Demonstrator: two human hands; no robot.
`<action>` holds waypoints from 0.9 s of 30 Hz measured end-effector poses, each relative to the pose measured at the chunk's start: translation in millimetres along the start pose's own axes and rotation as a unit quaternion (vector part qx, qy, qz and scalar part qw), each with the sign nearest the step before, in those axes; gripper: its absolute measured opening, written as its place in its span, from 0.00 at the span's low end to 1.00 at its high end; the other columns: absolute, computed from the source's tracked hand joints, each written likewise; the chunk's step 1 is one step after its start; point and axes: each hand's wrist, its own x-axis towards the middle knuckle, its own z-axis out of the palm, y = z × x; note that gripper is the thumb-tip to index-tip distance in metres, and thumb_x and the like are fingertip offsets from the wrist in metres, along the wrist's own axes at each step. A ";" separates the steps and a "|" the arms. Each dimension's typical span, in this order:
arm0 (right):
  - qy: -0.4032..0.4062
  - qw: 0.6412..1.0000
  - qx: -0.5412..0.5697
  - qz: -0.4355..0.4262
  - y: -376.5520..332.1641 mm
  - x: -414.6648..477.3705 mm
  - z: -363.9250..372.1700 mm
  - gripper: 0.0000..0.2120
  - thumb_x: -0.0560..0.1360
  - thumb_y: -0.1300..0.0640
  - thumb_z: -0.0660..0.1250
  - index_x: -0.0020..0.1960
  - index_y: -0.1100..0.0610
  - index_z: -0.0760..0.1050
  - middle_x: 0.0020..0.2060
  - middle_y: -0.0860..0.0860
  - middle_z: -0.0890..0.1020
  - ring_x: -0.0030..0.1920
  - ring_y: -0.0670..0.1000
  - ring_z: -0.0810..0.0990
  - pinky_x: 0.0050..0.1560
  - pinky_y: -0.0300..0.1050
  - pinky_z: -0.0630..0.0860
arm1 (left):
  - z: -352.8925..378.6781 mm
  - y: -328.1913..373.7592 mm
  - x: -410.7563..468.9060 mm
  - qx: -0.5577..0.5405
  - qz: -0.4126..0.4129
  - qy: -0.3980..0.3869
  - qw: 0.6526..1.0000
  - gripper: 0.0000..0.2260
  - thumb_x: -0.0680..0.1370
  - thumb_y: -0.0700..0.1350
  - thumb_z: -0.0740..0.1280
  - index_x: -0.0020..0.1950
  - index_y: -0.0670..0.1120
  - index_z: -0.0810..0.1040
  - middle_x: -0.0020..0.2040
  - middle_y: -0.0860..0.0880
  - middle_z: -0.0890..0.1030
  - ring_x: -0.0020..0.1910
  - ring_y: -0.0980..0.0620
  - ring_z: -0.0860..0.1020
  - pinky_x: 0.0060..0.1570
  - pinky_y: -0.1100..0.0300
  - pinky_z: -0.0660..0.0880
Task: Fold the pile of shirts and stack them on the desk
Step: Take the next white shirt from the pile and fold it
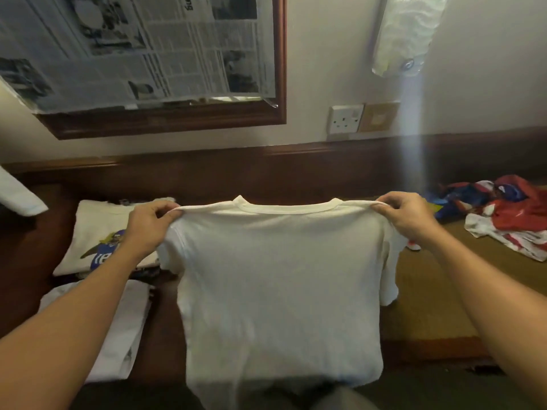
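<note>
Between left hand (151, 224), right hand (405, 216), shirt (278, 276) pinched

The T-shirt (278, 276) is showing plain white. The folded shirt (100, 229) is showing white with a blue-and-yellow print. The unfolded pile (515, 214) is mixing red, blue and white on the dark brown desk (26, 255).
</note>
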 end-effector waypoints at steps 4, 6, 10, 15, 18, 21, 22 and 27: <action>-0.018 1.000 -0.018 0.012 13.9 64.8 10.9 0.03 0.78 0.51 0.72 0.46 0.49 0.83 0.43 0.49 0.84 0.46 0.49 0.80 0.45 0.45 0.72 | 29.0 1.5 45.7 0.020 -0.012 0.003 1.000 0.02 0.78 0.43 0.73 0.50 0.48 0.85 0.46 0.50 0.84 0.49 0.49 0.81 0.54 0.55 0.75; -0.030 0.998 -0.041 0.020 21.3 94.4 20.6 0.05 0.78 0.50 0.72 0.47 0.50 0.83 0.43 0.50 0.84 0.45 0.49 0.79 0.44 0.45 0.70 | 44.8 -0.9 68.3 0.034 -0.013 -0.003 0.999 0.02 0.78 0.43 0.72 0.49 0.47 0.85 0.43 0.50 0.84 0.47 0.49 0.81 0.49 0.57 0.74; -0.040 0.996 -0.062 0.043 35.4 142.9 45.5 0.07 0.78 0.51 0.71 0.49 0.55 0.84 0.43 0.52 0.83 0.44 0.50 0.77 0.45 0.45 0.69 | 75.5 -13.1 114.0 0.062 -0.029 -0.014 0.998 0.05 0.79 0.45 0.72 0.51 0.45 0.85 0.44 0.50 0.83 0.46 0.51 0.80 0.47 0.58 0.73; -0.047 0.993 -0.081 0.068 57.1 192.8 86.4 0.08 0.79 0.51 0.70 0.51 0.55 0.83 0.44 0.52 0.82 0.46 0.53 0.78 0.47 0.45 0.70 | 124.4 -49.0 163.9 0.089 -0.058 -0.035 0.994 0.06 0.80 0.47 0.71 0.52 0.46 0.85 0.43 0.49 0.83 0.44 0.48 0.80 0.47 0.55 0.73; -0.055 0.988 -0.123 0.081 77.1 214.4 118.6 0.07 0.79 0.49 0.70 0.47 0.51 0.80 0.46 0.55 0.83 0.44 0.54 0.77 0.44 0.46 0.69 | 160.7 -81.1 177.0 0.127 -0.052 -0.044 0.990 0.06 0.80 0.46 0.70 0.51 0.44 0.84 0.43 0.45 0.85 0.43 0.45 0.80 0.46 0.53 0.74; -0.046 0.978 -0.176 0.101 94.4 222.6 149.5 0.08 0.80 0.47 0.68 0.47 0.50 0.80 0.46 0.56 0.83 0.41 0.54 0.75 0.41 0.45 0.69 | 192.6 -113.6 183.0 0.190 -0.025 -0.063 0.979 0.08 0.82 0.48 0.68 0.53 0.44 0.83 0.47 0.42 0.85 0.46 0.38 0.81 0.46 0.48 0.77; -0.035 0.974 -0.203 0.095 99.4 223.2 158.4 0.09 0.81 0.47 0.67 0.49 0.51 0.81 0.47 0.57 0.84 0.41 0.57 0.77 0.41 0.46 0.70 | 200.7 -122.2 184.5 0.217 -0.017 -0.062 0.974 0.09 0.82 0.48 0.67 0.54 0.44 0.83 0.47 0.40 0.84 0.46 0.36 0.81 0.46 0.46 0.77; -0.006 0.964 -0.261 0.043 124.7 221.2 187.4 0.13 0.81 0.47 0.65 0.55 0.56 0.81 0.51 0.60 0.82 0.50 0.63 0.80 0.45 0.50 0.73 | 232.5 -131.0 172.2 0.341 0.011 -0.001 0.940 0.09 0.82 0.46 0.66 0.57 0.45 0.82 0.53 0.39 0.79 0.53 0.35 0.75 0.52 0.41 0.71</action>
